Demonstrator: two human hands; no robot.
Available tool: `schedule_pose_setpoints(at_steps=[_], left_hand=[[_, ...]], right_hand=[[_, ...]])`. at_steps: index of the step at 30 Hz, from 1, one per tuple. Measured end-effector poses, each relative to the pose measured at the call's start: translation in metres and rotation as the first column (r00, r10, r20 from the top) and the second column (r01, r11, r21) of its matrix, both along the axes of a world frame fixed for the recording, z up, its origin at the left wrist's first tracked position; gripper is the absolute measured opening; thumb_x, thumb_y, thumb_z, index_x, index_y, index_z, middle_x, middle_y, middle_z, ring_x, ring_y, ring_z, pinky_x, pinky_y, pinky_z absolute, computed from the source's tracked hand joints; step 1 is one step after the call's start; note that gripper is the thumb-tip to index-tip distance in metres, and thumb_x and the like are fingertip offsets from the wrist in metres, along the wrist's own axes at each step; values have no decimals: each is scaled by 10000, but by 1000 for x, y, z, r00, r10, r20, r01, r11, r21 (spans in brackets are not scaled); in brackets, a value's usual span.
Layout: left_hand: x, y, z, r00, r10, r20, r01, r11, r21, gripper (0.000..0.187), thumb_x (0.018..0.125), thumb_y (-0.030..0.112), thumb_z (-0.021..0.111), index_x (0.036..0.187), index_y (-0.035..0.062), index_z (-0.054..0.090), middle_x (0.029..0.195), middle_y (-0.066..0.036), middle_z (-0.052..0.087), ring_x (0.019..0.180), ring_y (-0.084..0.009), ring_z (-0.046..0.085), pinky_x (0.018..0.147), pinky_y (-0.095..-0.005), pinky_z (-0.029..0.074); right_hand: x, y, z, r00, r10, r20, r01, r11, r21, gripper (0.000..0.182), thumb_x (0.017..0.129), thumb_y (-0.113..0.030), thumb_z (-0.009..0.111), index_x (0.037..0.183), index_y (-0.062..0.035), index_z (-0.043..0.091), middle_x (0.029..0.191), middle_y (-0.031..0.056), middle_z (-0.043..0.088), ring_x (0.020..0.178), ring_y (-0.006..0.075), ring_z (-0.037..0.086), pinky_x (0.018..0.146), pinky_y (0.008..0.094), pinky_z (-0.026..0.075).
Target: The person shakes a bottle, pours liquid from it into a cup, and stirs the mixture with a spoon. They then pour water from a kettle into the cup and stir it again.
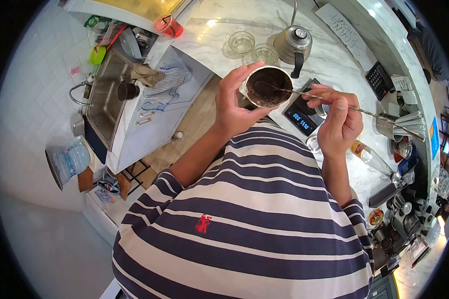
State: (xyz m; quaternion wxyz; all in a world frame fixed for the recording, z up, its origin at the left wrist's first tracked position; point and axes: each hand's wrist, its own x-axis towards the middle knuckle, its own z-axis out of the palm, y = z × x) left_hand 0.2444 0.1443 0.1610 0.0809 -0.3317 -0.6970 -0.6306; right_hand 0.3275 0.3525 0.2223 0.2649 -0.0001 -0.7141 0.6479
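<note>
My left hand [233, 99] is wrapped round the side of a white-rimmed cup [268, 104] with dark brown contents, its open top tilted toward me. Between the thumb and fingers of my right hand [338, 115] is a long bar spoon [371, 114] with a twisted shaft. Its bowl end dips inside the cup, and the other end reaches out to the right. Below my right hand, a black digital scale [300, 121] shows lit blue digits. Just beyond the cup stand a glass [242, 44] and a steel gooseneck kettle [293, 45].
A sink [105, 99] with a dark cup [128, 91] at its edge is on the left, near a checked cloth [167, 85]. On the right counter are a calculator [379, 81], a bottle [370, 155] lying down and a straw holder [386, 125]. A red cup [168, 26] stands at the back left.
</note>
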Motion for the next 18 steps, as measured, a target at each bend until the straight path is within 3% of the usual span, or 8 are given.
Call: schedule_pose_setpoints(at_steps=[4, 10, 13, 18], left_hand=[[-3, -2, -1, 1000, 1, 3, -1, 1000, 8, 1026, 680, 31, 964, 1491, 60, 336, 1440, -255, 601, 1319, -329, 624, 1120, -423, 482], [-7, -4, -1, 999, -21, 30, 20, 999, 39, 1012, 691, 46, 963, 1487, 64, 338, 1447, -251, 601, 1327, -333, 620, 1122, -426, 483], [-13, -7, 3, 997, -76, -34, 73, 994, -78, 1116, 718, -28, 929, 1546, 112, 194, 1489, -352, 482, 1305, -372, 610, 1056, -453, 567], [-15, 1, 2, 993, -118, -8, 117, 991, -70, 1124, 706, -52, 923, 1546, 109, 193, 1497, -351, 468, 1321, -377, 594, 1090, -466, 544]], right_hand=[[-9, -8, 6, 999, -38, -6, 38, 998, -43, 411, 1136, -177, 440, 913, 79, 672, 807, 150, 702, 833, 274, 745, 977, 481, 563], [-11, -13, 10, 995, -54, 80, 66, 984, -163, 435, 1142, -200, 436, 916, 89, 669, 827, 154, 698, 826, 275, 745, 948, 474, 576], [-13, -9, 5, 997, -64, 41, 68, 991, -114, 434, 1146, -212, 430, 933, 83, 666, 819, 156, 696, 825, 271, 743, 939, 461, 576], [-10, -2, 4, 997, -69, 35, 75, 972, -222, 357, 1148, -215, 424, 996, 47, 612, 803, 162, 694, 830, 267, 743, 953, 446, 568]])
